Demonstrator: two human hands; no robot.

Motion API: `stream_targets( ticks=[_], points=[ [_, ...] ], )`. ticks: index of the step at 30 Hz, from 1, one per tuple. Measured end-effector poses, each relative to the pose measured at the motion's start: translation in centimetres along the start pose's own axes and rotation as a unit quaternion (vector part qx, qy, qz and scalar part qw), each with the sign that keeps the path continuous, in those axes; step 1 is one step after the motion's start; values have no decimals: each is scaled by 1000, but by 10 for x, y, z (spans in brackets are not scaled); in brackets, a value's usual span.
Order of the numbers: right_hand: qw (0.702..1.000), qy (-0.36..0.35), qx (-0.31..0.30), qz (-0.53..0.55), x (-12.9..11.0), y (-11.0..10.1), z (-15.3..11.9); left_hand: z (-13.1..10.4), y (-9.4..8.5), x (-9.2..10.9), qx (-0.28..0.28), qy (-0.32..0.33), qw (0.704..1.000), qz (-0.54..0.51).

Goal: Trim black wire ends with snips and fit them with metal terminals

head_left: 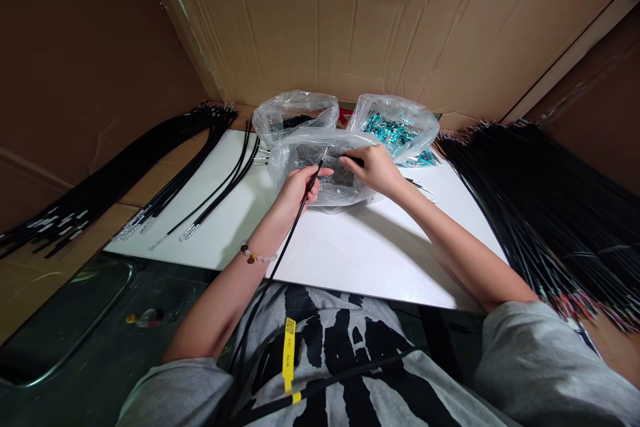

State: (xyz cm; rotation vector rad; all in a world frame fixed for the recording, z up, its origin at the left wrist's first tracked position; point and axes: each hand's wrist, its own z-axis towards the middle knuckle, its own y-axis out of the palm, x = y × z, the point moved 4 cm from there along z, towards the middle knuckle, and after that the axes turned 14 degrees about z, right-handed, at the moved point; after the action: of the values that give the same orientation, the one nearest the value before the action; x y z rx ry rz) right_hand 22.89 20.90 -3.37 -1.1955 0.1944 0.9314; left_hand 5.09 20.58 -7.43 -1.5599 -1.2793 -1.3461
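Note:
My left hand (300,188) is closed around a thin black cable (287,240), whose thin pale end points up over an open clear plastic bag (340,200). From that hand the cable runs down past my wrist towards my lap. My right hand (376,168) hovers over the same bag, to the right of the cable end, with thumb and fingers pinched together. A small dark piece (356,161) shows at those fingers, its kind too small to tell. Inside the bag lies a mass of tiny grey pieces (343,177).
Behind stand a clear bag of teal metallic pieces (393,130) and another bag (295,107) with dark contents. Black cables (165,147) lie left, and a large cable bundle (565,193) right. A white board (340,260) lies beneath; a yellow tag (289,353) hangs near my lap.

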Motion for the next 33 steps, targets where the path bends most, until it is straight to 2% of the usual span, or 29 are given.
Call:
stream_targets(
  ticks=[6,12,20,33],
  points=[
    [1000,5,-6,3,-9,-14,-2,4,-4,-7,3,5,1000,-1],
    [999,-6,-42,24,-16,-6,-4,5,-4,-8,5,10,1000,8],
    [999,2,-50,19,-8,0,-2,6,-4,-10,9,1,999,37],
    [999,-3,-48,19,-11,0,-3,8,-7,-12,10,4,997,74]
  ],
)
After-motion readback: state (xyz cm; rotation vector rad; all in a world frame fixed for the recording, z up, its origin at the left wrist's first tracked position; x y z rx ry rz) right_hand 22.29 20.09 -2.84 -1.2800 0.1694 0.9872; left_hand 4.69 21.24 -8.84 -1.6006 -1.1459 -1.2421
